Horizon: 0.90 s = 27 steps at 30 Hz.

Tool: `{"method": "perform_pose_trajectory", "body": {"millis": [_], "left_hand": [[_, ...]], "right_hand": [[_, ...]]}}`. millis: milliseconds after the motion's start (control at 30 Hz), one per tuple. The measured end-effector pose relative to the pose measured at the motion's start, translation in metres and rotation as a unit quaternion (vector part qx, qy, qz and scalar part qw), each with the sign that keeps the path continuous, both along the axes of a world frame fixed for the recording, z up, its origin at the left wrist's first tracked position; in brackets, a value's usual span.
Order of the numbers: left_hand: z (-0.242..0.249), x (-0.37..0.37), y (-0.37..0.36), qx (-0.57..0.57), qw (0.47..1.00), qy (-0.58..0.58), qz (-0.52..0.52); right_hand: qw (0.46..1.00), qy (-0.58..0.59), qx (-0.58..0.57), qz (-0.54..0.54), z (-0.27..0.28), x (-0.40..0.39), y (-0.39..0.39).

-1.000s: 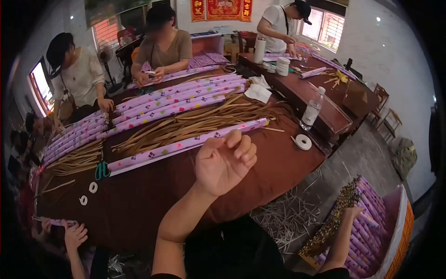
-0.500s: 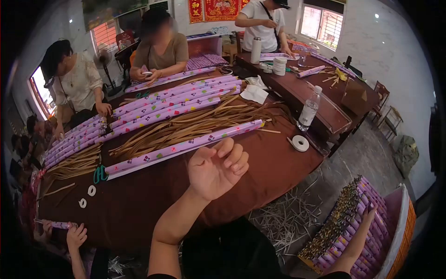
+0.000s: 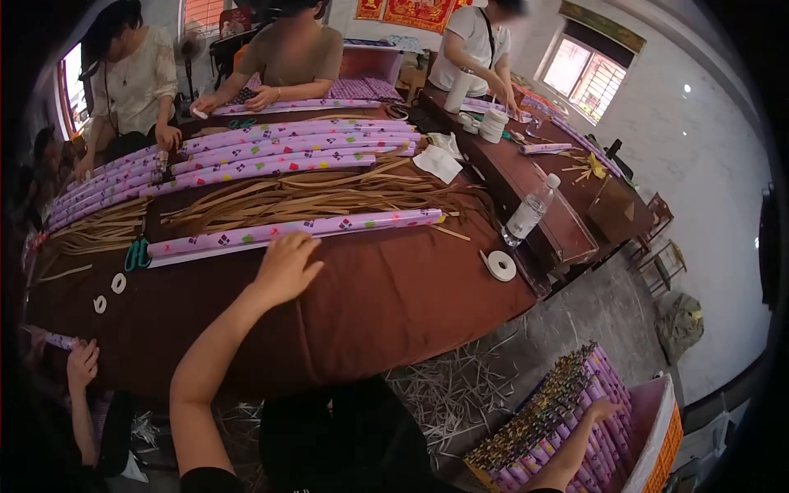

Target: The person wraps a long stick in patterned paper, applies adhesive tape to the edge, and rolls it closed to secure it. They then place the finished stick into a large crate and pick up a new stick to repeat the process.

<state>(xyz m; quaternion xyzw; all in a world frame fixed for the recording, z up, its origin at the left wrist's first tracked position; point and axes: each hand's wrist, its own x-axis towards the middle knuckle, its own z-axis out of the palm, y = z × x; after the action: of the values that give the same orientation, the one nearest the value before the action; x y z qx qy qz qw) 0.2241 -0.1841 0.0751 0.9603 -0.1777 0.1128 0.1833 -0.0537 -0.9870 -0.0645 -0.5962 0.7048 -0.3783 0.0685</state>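
My left hand [image 3: 288, 267] is at the near edge of a long purple patterned tube [image 3: 304, 231] on the brown cloth, its fingers apart and nothing in its grasp. White paper shows along the tube's lower edge. My right hand [image 3: 602, 408] rests at the lower right on a stack of similar purple tubes [image 3: 588, 448] in an orange basket [image 3: 667, 444]; its fingers look spread. Beyond the nearest tube lies a heap of brown strips [image 3: 329, 193]. Green-handled scissors [image 3: 137, 255] are by the tube's left end.
Two white tape rolls [image 3: 118, 283] lie at the left, another [image 3: 500, 265] near the right edge by a water bottle [image 3: 530, 212]. More purple tubes [image 3: 279, 148] lie farther back. Three people stand around the tables; a co-worker's hand [image 3: 82, 361] is at lower left. Shredded strips [image 3: 460, 386] cover the floor.
My left hand has turned over and moved left onto the near tube's edge. My right hand is lower on the stack, its fingers now spread. The camera view has shifted. The seated co-worker's hands have moved apart.
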Motion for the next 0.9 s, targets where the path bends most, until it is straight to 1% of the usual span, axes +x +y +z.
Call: {"method": "perform_pose_trajectory", "body": {"millis": [33,67,100,133,167,200,233,267,333,400,467,500,533,567,600,633,700,733,800,833,867,900], "left_hand": [[-0.011,0.011,0.017,0.046,0.998,-0.039,0.026],[-0.021,0.022,0.032,0.093,0.991,-0.078,0.051],[-0.028,0.031,0.043,0.135,0.985,-0.083,0.070],[-0.032,0.035,0.046,0.138,0.984,-0.081,0.073],[-0.038,0.038,0.049,0.117,0.987,-0.075,0.077],[-0.042,0.040,0.053,0.097,0.989,-0.070,0.083],[-0.045,0.042,0.055,0.099,0.989,-0.069,0.088],[-0.047,0.044,0.055,0.096,0.988,-0.081,0.088],[-0.055,0.049,0.056,0.091,0.985,-0.125,0.083],[-0.064,0.052,0.059,0.114,0.974,-0.181,0.076],[-0.069,0.054,0.059,0.142,0.958,-0.239,0.071],[-0.069,0.054,0.060,0.159,0.946,-0.277,0.065],[-0.071,0.055,0.062,0.164,0.944,-0.277,0.066],[-0.070,0.053,0.062,0.174,0.941,-0.283,0.069],[-0.067,0.052,0.062,0.185,0.937,-0.288,0.071],[-0.070,0.053,0.061,0.179,0.937,-0.290,0.080],[-0.064,0.048,0.060,0.174,0.948,-0.256,0.075],[-0.065,0.047,0.060,0.178,0.941,-0.277,0.080],[-0.065,0.046,0.058,0.156,0.956,-0.235,0.081],[-0.065,0.047,0.059,0.145,0.948,-0.272,0.077],[-0.064,0.048,0.060,0.147,0.948,-0.271,0.080],[-0.064,0.048,0.060,0.160,0.953,-0.243,0.079]], "right_hand": [[0.993,-0.019,-0.070,0.097,0.009,0.015,0.021],[0.976,-0.024,-0.136,0.169,0.009,0.033,0.028],[0.950,-0.027,-0.195,0.244,0.009,0.050,0.034],[0.922,-0.015,-0.250,0.294,0.020,0.075,0.062],[0.891,-0.088,-0.197,0.399,0.032,0.092,0.093],[0.854,-0.127,-0.154,0.480,0.050,0.114,0.148],[0.811,-0.167,-0.100,0.551,0.068,0.135,0.204],[0.775,-0.173,-0.061,0.605,0.071,0.153,0.235],[0.660,-0.182,-0.102,0.722,0.090,0.190,0.321],[0.552,-0.145,-0.148,0.808,0.111,0.224,0.395],[0.443,-0.121,-0.188,0.868,0.139,0.259,0.464],[0.410,-0.106,-0.212,0.881,0.145,0.280,0.492],[0.375,-0.093,-0.235,0.892,0.150,0.301,0.519],[0.351,-0.094,-0.233,0.902,0.153,0.322,0.545],[0.328,-0.095,-0.232,0.911,0.154,0.344,0.569],[0.317,-0.100,-0.229,0.915,0.150,0.369,0.588],[0.266,-0.001,-0.298,0.917,0.132,0.414,0.617],[0.258,-0.004,-0.297,0.919,0.126,0.430,0.626],[0.193,0.154,-0.311,0.918,0.123,0.448,0.640],[0.231,0.214,-0.176,0.933,0.126,0.452,0.647],[0.227,0.213,-0.176,0.934,0.129,0.454,0.649],[0.204,0.231,-0.162,0.937,0.135,0.451,0.648]]}}
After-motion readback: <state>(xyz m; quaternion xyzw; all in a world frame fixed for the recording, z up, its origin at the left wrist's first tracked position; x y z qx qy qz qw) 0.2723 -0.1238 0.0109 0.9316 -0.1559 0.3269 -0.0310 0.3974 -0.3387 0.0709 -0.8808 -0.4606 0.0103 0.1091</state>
